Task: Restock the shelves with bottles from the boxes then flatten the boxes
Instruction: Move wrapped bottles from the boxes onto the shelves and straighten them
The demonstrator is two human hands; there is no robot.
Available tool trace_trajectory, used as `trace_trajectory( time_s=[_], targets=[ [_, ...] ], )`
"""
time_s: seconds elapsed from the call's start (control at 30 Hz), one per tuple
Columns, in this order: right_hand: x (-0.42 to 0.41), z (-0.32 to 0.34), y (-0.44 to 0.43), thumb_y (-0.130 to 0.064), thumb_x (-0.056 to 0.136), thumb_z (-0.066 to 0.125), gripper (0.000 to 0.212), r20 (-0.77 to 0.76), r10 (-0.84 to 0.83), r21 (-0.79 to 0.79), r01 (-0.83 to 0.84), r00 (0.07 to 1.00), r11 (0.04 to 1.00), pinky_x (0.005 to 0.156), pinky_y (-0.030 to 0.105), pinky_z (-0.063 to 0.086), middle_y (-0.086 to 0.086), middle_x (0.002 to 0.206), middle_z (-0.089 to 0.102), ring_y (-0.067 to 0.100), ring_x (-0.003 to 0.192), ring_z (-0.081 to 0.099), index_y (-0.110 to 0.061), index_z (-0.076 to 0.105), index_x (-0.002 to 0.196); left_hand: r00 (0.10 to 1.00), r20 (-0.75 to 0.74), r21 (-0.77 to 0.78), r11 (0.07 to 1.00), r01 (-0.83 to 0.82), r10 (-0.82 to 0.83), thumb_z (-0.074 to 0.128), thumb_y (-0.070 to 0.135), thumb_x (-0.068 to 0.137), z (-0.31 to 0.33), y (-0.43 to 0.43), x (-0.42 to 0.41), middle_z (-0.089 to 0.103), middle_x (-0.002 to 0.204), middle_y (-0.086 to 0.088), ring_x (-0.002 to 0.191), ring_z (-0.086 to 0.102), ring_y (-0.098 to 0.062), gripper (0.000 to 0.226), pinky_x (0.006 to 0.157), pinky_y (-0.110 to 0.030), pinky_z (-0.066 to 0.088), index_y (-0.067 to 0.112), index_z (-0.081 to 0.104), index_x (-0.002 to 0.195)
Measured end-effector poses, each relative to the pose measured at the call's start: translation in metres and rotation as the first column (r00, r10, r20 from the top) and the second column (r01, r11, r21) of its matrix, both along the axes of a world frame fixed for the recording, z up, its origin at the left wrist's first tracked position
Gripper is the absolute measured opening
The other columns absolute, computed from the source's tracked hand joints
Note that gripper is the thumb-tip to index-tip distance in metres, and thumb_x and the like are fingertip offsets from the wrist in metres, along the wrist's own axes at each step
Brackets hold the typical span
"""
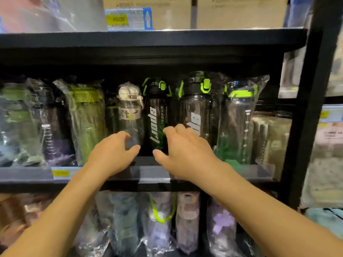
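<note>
A middle shelf [241, 172] holds a row of plastic-wrapped water bottles. My left hand [113, 154] reaches in and cups the base of a clear bottle with a white lid [130, 108], which shows between thumb and fingers. My right hand [185, 154] hovers beside it, fingers loosely curled. Its thumb lies in front of the foot of a black bottle with white lettering and green clips [156, 115]. Its fingers cover the lower part of a larger dark bottle with a green latch [196, 106]. No box being emptied is in view.
More wrapped bottles fill the shelf left and right, among them a green one [87, 115] and a tall clear one [239, 123]. The shelf below [159, 219] holds further bottles. Cardboard boxes [241, 12] and a price label [130, 19] sit above. A black upright [311, 108] bounds the right.
</note>
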State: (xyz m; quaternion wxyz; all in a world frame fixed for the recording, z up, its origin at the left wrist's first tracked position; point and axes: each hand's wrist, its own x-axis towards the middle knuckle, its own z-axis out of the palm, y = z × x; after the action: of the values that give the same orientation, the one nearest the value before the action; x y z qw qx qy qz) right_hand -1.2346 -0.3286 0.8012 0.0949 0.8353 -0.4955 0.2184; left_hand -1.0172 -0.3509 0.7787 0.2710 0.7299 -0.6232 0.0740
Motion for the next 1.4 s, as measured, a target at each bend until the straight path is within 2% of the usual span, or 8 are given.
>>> trace_trajectory(
  time_s=[0.23,0.37,0.47,0.57,0.73,1.03,1.2,1.4],
  targets=[
    [0.083,-0.001,-0.077,-0.064,0.092,0.061,0.091,0.265,-0.144,0.295,0.062,0.953,0.954,0.102,0.047,0.046,0.016,0.152,0.037,0.038,0.137,0.042,-0.008,0.025,0.154,0.963,-0.268,0.150,0.986,0.077,-0.035,0.064,0.061,0.094,0.012,-0.055,0.032,0.049,0.150,-0.021,0.128,0.057,-0.035,0.101,0.087,-0.037,0.050,-0.002,0.017,0.157],
    [0.102,-0.003,-0.123,-0.057,0.094,0.063,0.068,0.367,-0.289,0.352,0.156,0.884,0.923,0.094,0.041,0.054,0.018,0.137,0.059,0.037,0.119,0.060,-0.006,0.051,0.137,0.936,-0.350,0.150,0.984,0.093,-0.035,0.060,0.056,0.097,0.012,-0.092,0.040,0.057,0.142,-0.024,0.126,0.057,-0.039,0.079,0.103,-0.042,0.051,-0.007,0.047,0.144],
    [0.115,-0.001,-0.152,-0.056,0.093,0.067,0.106,0.425,-0.382,0.410,0.202,0.820,0.889,0.113,0.044,0.041,0.022,0.163,0.031,0.040,0.145,0.040,-0.003,0.006,0.162,0.943,-0.326,0.221,0.963,0.152,-0.074,0.051,0.048,0.102,0.015,-0.125,0.049,0.057,0.146,-0.021,0.130,0.056,-0.037,0.059,0.108,-0.038,0.047,0.002,0.063,0.137],
    [0.122,0.001,-0.172,-0.052,0.084,0.080,0.130,0.492,-0.415,0.449,0.185,0.765,0.874,0.124,0.047,0.026,0.020,0.170,0.006,0.039,0.156,0.017,-0.005,-0.014,0.161,0.942,-0.330,0.276,0.948,0.157,-0.060,0.055,0.050,0.103,0.018,-0.151,0.049,0.027,0.167,-0.022,0.147,0.038,-0.037,0.077,0.116,-0.039,0.035,0.008,0.028,0.162],
    [0.119,-0.007,-0.185,-0.056,0.082,0.081,0.132,0.468,-0.413,0.435,0.203,0.781,0.877,0.123,0.045,0.030,0.021,0.169,0.014,0.036,0.155,0.022,0.003,-0.008,0.160,0.827,-0.560,0.061,0.992,0.108,-0.055,0.080,0.059,0.079,0.004,-0.174,0.050,0.020,0.168,-0.022,0.148,0.035,-0.041,0.131,0.114,-0.043,0.037,0.004,-0.005,0.163],
    [0.110,-0.002,-0.174,-0.055,0.082,0.080,0.123,0.440,-0.395,0.441,0.190,0.807,0.877,0.116,0.041,0.042,0.015,0.164,0.033,0.033,0.146,0.041,-0.003,0.003,0.163,0.887,-0.460,0.086,0.992,0.092,-0.042,0.069,0.051,0.093,0.014,-0.153,0.054,0.029,0.165,-0.020,0.147,0.038,-0.039,0.108,0.116,-0.044,0.038,0.002,0.002,0.163],
    [0.095,-0.012,-0.143,-0.060,0.084,0.074,0.067,0.389,-0.392,0.413,0.223,0.834,0.883,0.081,0.036,0.058,0.008,0.111,0.069,0.024,0.095,0.066,-0.006,0.063,0.122,0.969,-0.233,0.220,0.967,0.128,-0.075,0.050,0.051,0.104,0.015,-0.122,0.051,0.053,0.149,-0.020,0.131,0.055,-0.039,0.065,0.106,-0.039,0.047,0.003,0.050,0.148],
    [0.080,-0.013,-0.108,-0.062,0.082,0.077,0.088,0.445,-0.361,0.392,0.184,0.819,0.901,0.090,0.040,0.056,0.010,0.131,0.058,0.028,0.114,0.061,-0.005,0.039,0.138,0.936,-0.336,0.060,0.990,0.127,-0.100,0.070,0.053,0.092,0.010,-0.086,0.046,0.062,0.128,-0.016,0.112,0.063,-0.039,0.066,0.087,-0.041,0.052,0.002,0.049,0.127]
  ],
)
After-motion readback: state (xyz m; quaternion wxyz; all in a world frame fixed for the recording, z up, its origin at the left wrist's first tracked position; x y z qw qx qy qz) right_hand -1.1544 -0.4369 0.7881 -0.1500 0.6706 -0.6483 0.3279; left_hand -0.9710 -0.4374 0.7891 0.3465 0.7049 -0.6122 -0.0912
